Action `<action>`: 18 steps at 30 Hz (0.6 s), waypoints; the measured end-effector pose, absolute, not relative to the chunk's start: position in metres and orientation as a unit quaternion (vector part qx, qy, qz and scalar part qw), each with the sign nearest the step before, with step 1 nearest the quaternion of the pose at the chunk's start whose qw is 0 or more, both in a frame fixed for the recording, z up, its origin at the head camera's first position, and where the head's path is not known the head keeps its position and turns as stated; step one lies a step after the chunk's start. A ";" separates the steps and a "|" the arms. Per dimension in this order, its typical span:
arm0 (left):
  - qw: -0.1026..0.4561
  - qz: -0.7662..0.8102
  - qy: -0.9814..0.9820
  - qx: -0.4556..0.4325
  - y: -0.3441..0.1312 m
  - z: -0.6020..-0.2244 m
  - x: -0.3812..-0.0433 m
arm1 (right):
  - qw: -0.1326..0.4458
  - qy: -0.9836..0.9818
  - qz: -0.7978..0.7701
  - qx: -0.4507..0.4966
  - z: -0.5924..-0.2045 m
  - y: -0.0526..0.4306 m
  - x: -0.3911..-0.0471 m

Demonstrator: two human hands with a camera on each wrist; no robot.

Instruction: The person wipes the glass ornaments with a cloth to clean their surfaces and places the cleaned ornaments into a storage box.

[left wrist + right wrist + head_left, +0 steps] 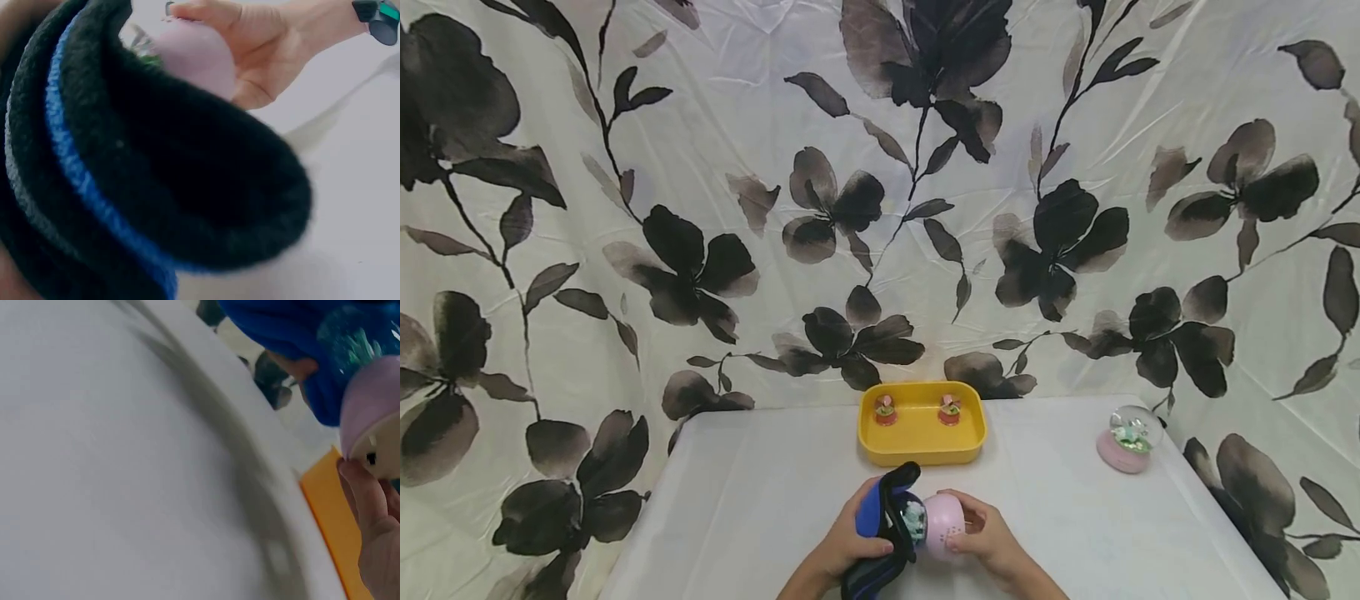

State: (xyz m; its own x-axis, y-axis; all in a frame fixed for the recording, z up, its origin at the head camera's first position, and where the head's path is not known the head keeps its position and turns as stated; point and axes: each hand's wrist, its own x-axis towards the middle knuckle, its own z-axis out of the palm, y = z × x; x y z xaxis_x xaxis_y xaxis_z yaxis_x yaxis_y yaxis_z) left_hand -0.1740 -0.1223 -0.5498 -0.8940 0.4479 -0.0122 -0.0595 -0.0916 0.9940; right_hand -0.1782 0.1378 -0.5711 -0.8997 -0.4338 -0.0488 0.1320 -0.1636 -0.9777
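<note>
Above the front of the white table, a snow globe (pixel 944 527) with a pink base is held on its side, its clear dome facing left. My right hand (pixel 988 537) grips the pink base by its edge, and the right wrist view shows the pale underside of that base (pixel 381 447). A thick, fuzzy black-and-blue cloth (pixel 869 510) is held by my left hand (pixel 852 533), fingers behind it and thumb in front. This cloth wraps partly around the dome and hides some of it. In the left wrist view the folded cloth (pixel 94 175) covers most of the globe.
Behind the hands, a yellow tray (pixel 921 457) holds two small reddish ornaments (pixel 886 410). A second snow globe (pixel 1124 450) with a pink base stands at the table's right side. Black-flowered white fabric (pixel 760 100) hangs behind the table (pixel 737 483).
</note>
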 end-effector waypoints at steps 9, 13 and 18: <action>0.080 0.718 0.688 0.065 -0.114 -0.557 -0.171 | 0.037 0.690 -0.720 -0.066 -0.569 0.112 -0.161; 0.073 0.675 0.732 0.050 -0.113 -0.557 -0.171 | -0.073 0.779 -0.597 -0.177 -0.558 0.113 -0.158; 0.101 0.626 0.770 0.073 -0.119 -0.554 -0.170 | -0.159 0.837 -0.388 -0.352 -0.528 0.125 -0.165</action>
